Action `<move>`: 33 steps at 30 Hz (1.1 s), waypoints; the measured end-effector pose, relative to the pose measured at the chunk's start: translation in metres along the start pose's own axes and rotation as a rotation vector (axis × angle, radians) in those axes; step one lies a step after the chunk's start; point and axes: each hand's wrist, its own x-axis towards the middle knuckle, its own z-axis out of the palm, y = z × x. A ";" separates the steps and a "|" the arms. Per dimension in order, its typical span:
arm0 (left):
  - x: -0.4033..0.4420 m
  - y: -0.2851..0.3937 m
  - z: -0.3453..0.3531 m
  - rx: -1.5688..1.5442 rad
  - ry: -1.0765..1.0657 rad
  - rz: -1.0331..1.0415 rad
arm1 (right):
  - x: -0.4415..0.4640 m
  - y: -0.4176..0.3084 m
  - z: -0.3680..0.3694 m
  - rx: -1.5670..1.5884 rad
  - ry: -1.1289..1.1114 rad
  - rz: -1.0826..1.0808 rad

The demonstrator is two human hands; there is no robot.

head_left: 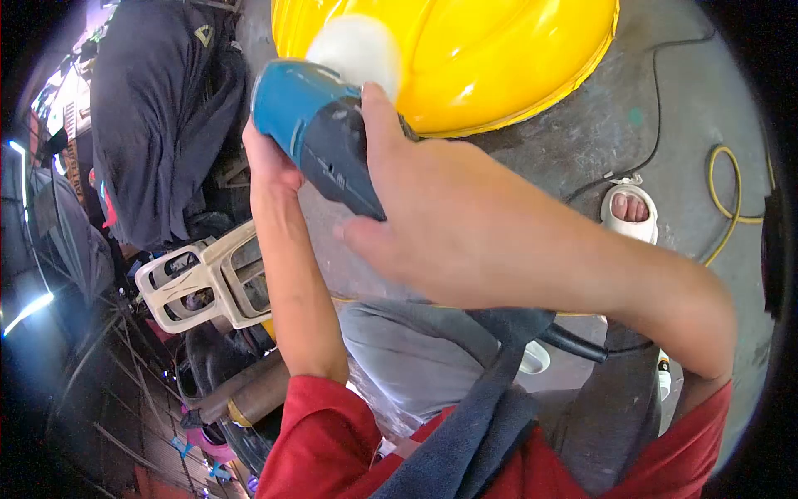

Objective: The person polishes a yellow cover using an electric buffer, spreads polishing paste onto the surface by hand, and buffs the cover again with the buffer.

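Both my hands are on a blue and black power polisher (312,96). My right hand (440,204) wraps round its black body, thumb on the near side. My left hand (273,158) supports the blue head from the left; its fingers are mostly hidden behind the tool. At the head's front a white round pad (359,50), looking blurred, lies against or just over a glossy yellow curved shell (499,62). The handle end and its black cord (573,343) emerge below my right forearm.
A beige plastic stool (199,287) stands at left, beside something draped in dark cloth (154,116). A yellow hose (736,187) and a black cable (658,108) cross the grey floor (582,150) at right. A foot in a white sandal (629,208) is near my right forearm.
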 end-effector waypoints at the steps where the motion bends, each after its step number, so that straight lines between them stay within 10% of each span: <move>1: -0.004 -0.002 -0.003 -0.001 0.004 0.002 | -0.001 -0.003 0.003 0.048 -0.047 0.082; 9: -0.040 -0.028 -0.020 -0.021 0.046 0.025 | -0.007 -0.002 0.010 0.159 -0.205 0.173; 17: 0.013 0.015 0.039 0.096 -0.082 -0.009 | -0.015 0.000 -0.017 0.044 0.174 0.079; 33: -0.036 -0.036 -0.048 -0.026 0.069 0.003 | -0.002 0.004 0.023 0.083 -0.067 -0.011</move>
